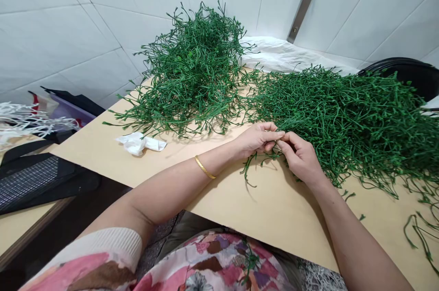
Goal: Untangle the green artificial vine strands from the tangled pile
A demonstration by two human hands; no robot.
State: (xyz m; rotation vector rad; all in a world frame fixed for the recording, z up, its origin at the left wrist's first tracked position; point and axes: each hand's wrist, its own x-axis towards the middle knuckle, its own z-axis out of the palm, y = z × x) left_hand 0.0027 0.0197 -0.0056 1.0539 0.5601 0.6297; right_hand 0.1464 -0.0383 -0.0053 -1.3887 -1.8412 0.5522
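Observation:
Over the front part of the table my left hand (259, 139) and my right hand (299, 155) meet, fingertips close together. Both are closed in a pinch on a thin green artificial plant stem, mostly hidden by the fingers. Below my left hand hang green stem ends (247, 173), bent, with small forked tips. Right beside my right hand lies a wide heap of the same green stems (329, 117). Another, taller pile of green stems (195, 62) stands behind my left hand, against the wall side.
The wooden table top (219, 199) slants across the view. A crumpled white tissue (140, 143) lies left of my left arm. White plastic stems (37, 119) and a black mesh bag (30, 179) are at far left. White sheeting (284, 55) lines the tiled wall; a black round object (404, 74) stands back right.

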